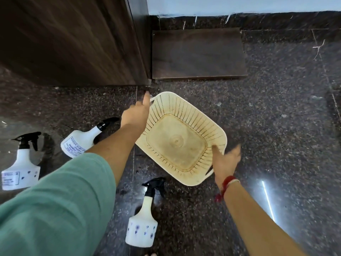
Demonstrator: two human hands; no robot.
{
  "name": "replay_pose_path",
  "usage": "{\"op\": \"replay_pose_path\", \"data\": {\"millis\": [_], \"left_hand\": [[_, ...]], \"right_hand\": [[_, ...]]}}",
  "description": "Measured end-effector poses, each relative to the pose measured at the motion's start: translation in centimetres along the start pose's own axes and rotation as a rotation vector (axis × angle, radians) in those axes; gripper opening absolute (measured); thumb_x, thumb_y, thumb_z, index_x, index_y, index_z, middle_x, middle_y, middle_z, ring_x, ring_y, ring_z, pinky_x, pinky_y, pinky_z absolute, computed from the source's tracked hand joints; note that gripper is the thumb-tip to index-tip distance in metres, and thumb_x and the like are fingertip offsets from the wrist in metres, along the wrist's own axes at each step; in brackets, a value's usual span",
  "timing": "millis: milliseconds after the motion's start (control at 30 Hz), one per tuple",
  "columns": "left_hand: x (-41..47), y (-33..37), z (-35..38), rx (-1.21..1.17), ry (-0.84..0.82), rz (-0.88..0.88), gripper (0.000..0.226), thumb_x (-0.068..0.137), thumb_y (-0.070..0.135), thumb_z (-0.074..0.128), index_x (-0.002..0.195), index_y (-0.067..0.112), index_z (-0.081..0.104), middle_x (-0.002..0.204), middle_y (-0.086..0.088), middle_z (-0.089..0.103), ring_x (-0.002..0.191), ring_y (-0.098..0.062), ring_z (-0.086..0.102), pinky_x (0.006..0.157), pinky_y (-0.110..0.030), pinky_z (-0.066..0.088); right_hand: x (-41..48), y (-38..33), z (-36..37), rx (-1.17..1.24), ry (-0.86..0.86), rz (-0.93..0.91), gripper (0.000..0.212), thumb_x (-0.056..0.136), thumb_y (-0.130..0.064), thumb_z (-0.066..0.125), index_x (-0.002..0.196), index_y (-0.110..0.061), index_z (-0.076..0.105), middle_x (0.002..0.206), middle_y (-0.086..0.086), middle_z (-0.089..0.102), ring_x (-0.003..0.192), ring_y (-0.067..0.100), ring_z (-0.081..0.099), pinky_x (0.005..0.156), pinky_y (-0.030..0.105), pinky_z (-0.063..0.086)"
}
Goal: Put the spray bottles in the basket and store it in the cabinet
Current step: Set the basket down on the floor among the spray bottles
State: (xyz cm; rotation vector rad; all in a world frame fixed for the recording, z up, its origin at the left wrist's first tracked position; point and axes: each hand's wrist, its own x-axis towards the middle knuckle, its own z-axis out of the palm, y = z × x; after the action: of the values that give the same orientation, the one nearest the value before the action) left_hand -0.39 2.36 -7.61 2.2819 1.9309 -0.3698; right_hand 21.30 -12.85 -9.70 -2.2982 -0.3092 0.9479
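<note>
A cream perforated plastic basket sits empty on the dark granite floor, tilted toward me. My left hand is at its far-left rim by a handle, fingers spread. My right hand is at its near-right rim, thumb over the edge, fingers blurred. Three white spray bottles with black triggers stand or lie on the floor: one upright at the far left, one lying on its side behind my left forearm, one upright in front of me. The dark wooden cabinet stands at the upper left, its door shut.
A low dark wooden block sits against the wall base to the right of the cabinet. A bright light reflection streaks the polished floor at the right. A red thread band is around my right wrist.
</note>
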Motion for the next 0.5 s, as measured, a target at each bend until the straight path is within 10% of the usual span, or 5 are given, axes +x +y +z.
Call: {"op": "replay_pose_path", "data": {"millis": [133, 500], "left_hand": [[-2.9, -0.3, 1.4, -0.085, 0.028, 0.005, 0.037, 0.083, -0.006, 0.051, 0.114, 0.007, 0.035, 0.094, -0.015, 0.063, 0.079, -0.034, 0.061, 0.053, -0.039, 0.038], [-15.0, -10.3, -0.8, -0.408, 0.057, -0.278, 0.020, 0.092, 0.011, 0.044, 0.108, 0.006, 0.032, 0.081, -0.015, 0.063, 0.063, -0.033, 0.053, 0.052, -0.040, 0.036]], "right_hand": [[-2.0, 2.2, -0.2, 0.080, 0.034, 0.291, 0.024, 0.088, -0.015, 0.060, 0.107, 0.000, 0.064, 0.108, 0.022, 0.067, 0.088, 0.032, 0.063, 0.079, 0.040, 0.054], [-10.1, -3.4, 0.6, -0.181, -0.065, -0.048, 0.020, 0.093, -0.013, 0.054, 0.107, -0.005, 0.067, 0.104, 0.018, 0.069, 0.093, 0.033, 0.065, 0.084, 0.047, 0.056]]}}
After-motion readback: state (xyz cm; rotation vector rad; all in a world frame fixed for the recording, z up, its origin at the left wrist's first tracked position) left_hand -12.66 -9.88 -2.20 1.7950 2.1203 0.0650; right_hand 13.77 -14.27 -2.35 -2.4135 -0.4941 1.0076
